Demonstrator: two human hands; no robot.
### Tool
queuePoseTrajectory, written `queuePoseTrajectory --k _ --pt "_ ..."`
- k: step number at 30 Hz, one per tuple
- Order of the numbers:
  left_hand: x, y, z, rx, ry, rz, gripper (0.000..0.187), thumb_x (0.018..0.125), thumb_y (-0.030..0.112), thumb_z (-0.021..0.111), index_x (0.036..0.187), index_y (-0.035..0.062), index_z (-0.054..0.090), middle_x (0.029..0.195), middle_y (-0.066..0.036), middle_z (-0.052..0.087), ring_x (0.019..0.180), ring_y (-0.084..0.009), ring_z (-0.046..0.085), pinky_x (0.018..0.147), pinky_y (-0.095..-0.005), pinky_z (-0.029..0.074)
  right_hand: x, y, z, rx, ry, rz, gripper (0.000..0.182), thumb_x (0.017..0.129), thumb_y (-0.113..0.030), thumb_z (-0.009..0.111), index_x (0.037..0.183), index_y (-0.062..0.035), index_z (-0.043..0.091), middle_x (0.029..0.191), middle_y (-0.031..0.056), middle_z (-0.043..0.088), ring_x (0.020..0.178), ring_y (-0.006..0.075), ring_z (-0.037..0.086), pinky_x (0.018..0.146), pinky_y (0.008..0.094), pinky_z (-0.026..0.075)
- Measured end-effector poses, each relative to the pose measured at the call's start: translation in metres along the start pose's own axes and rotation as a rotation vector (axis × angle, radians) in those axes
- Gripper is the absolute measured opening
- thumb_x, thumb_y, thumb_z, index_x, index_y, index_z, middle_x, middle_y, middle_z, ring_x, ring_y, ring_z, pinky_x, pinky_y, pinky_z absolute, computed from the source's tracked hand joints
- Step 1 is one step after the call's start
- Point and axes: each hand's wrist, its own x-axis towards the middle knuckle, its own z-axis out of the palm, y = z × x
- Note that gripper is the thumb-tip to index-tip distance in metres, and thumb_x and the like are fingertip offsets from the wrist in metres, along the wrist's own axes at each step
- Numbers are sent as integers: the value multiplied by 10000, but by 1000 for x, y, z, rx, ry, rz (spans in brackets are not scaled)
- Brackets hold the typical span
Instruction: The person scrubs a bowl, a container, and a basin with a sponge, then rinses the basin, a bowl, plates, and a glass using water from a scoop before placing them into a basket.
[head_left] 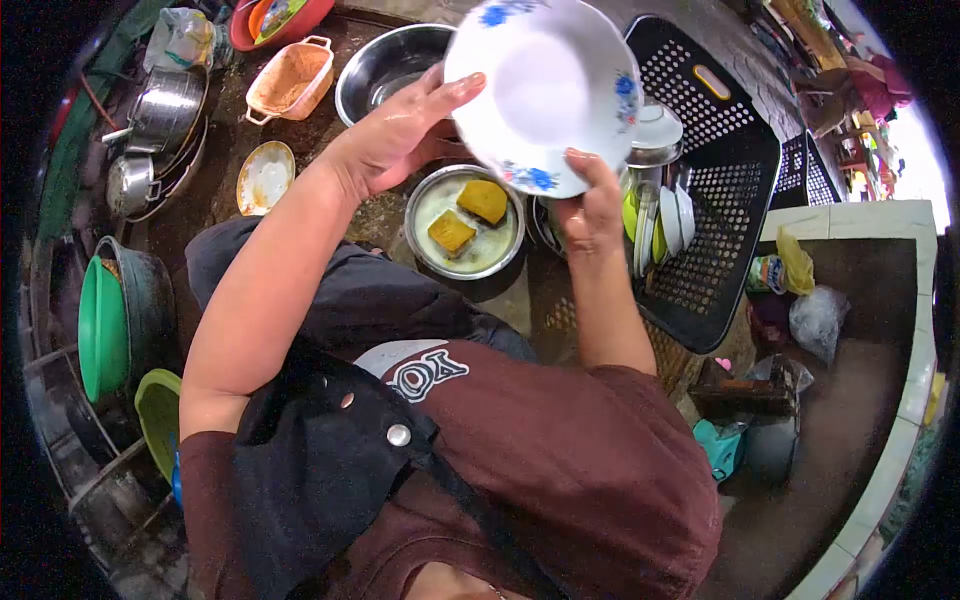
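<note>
A white plate with blue flowers (540,95) is held up between my two hands. My left hand (410,125) grips its left edge, thumb on the face. At the plate's lower right edge my right hand (592,205) holds on, thumb on the rim. Below the plate, a metal bowl (412,225) of cloudy, sudsy liquid holds two yellow sponges (452,232). Right of my right hand stands a black perforated basket (712,205) with bowls and upright plates (672,220) in it. An empty-looking metal basin (365,75) is partly behind my left hand.
An orange-stained dish (292,80) and a soiled oval plate (266,178) lie at the left. Metal pots (168,108) stand farther left, above a green basin (103,330). A tiled ledge (880,218) runs along the right, near plastic bags (818,318).
</note>
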Motion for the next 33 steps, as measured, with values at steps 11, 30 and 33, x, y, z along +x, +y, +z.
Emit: queuePoseTrajectory --k 11,30,33 --pt "-172 70 -179 -52 552 481 553 904 348 408 1311 -4 282 1316 -240 325 1213 -319 358 1023 -429 290 101 -162 -157 -450 465 -639 510 659 61 552 1156 8 453 1018 112 549 913 234 548 768 358 481" --pt "-506 12 -245 -261 1533 780 522 828 307 555 1215 -4 394 1247 -240 388 1129 -374 425 943 -488 377 199 -173 -260 -2738 679 -893 236 833 -224 439 944 -63 570 929 110 582 801 194 590 663 352 493" --pt "-524 -10 -254 -229 1578 784 587 818 380 554 1251 32 363 1224 -233 416 1121 -375 426 911 -531 381 186 -141 -239 -2568 605 -1053 245 834 -229 442 959 -60 567 951 112 574 822 198 582 678 350 488"
